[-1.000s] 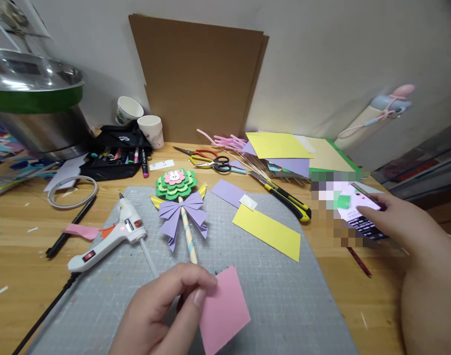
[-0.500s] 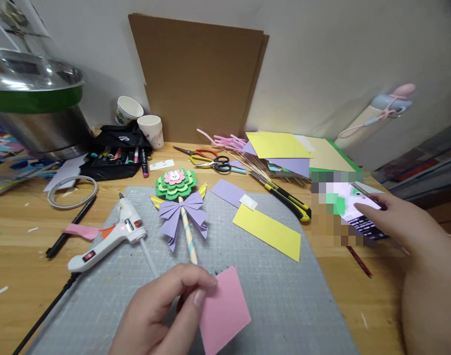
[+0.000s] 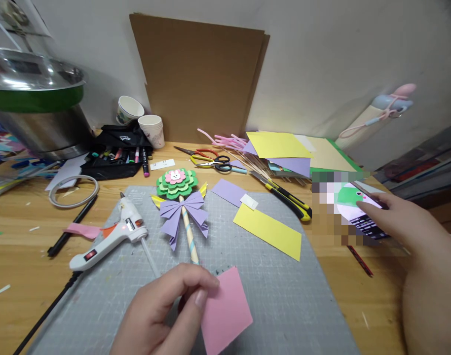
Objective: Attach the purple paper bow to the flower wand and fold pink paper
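Between thumb and fingers, my left hand (image 3: 166, 305) pinches a square of pink paper (image 3: 227, 310) above the grey cutting mat (image 3: 270, 296). Just beyond lies a paper flower (image 3: 176, 182) with layered green petals, a white bunny face at its centre, a purple folded bow (image 3: 184, 207) and a striped stick (image 3: 190, 241). Over on the right, my right hand (image 3: 403, 222) grips a phone (image 3: 369, 228), its thumb over the lit screen; part of the phone is blurred out by blocks. A white glue gun (image 3: 114, 236) rests left of the flower.
Yellow paper (image 3: 270, 231) and purple paper (image 3: 227, 192) lie on the mat, with a utility knife (image 3: 284, 195) beside them. Scissors (image 3: 214, 162), a stack of coloured paper (image 3: 281, 145), a black pen pouch (image 3: 118, 148), paper cups (image 3: 151, 130) and a steel pot (image 3: 36, 123) line the back.
The picture on the phone screen has shifted a little. Both hands keep their places, and the pink paper is still in the left one.
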Available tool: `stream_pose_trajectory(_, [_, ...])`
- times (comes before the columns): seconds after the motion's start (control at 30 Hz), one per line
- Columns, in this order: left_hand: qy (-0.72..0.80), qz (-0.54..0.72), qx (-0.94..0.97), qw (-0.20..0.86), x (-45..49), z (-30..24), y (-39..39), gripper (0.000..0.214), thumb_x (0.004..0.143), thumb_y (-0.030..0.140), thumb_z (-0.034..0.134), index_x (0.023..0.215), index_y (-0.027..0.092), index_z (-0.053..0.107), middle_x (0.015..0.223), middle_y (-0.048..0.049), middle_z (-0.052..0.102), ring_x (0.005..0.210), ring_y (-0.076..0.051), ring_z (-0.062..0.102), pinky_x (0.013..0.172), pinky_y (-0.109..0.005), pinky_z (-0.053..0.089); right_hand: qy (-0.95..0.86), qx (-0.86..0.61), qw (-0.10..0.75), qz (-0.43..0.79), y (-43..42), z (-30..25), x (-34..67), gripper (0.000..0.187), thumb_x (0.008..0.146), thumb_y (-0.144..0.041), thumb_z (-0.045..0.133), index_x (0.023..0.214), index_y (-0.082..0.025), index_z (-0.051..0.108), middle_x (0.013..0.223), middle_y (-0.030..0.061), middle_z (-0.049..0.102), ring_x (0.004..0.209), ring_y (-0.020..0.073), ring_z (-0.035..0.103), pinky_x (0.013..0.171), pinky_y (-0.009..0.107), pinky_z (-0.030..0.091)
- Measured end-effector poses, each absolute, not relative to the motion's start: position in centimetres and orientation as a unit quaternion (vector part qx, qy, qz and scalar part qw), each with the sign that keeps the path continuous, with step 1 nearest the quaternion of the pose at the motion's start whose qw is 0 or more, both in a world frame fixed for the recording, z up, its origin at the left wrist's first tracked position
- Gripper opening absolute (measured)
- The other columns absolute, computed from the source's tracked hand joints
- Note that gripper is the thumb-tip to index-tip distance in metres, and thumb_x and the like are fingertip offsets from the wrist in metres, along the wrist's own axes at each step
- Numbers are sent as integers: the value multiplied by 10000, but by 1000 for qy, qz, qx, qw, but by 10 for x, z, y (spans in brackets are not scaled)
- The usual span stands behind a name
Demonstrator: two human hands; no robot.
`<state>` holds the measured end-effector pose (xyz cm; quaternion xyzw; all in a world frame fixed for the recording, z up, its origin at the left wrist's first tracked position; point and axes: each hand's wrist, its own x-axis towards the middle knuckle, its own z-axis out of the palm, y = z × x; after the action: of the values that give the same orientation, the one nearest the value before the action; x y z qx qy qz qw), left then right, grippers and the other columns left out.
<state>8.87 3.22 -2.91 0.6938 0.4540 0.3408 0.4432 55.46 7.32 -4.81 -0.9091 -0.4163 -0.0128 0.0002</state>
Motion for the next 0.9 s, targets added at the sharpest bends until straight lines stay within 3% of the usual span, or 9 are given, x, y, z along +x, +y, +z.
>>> stream_pose_trajectory(0.27, [463,341,684,449,93,-29,33,160,881,231,492,842,290,636,688,51,641,585,-112,586,546,-165,452,-392,-920,1,26,74,-45,551,554,773,-456,455,1214,-160,608,1088,178,707,869,336,681,682,373,497])
stream_pose_trajectory(0.9, [461,344,684,449,92,-28,33,157,872,230,505,834,277,649,680,41,646,583,-121,586,538,-173,456,-422,-905,26,40,70,-47,554,598,680,-564,594,1137,-179,614,1012,142,722,809,318,673,632,354,483])
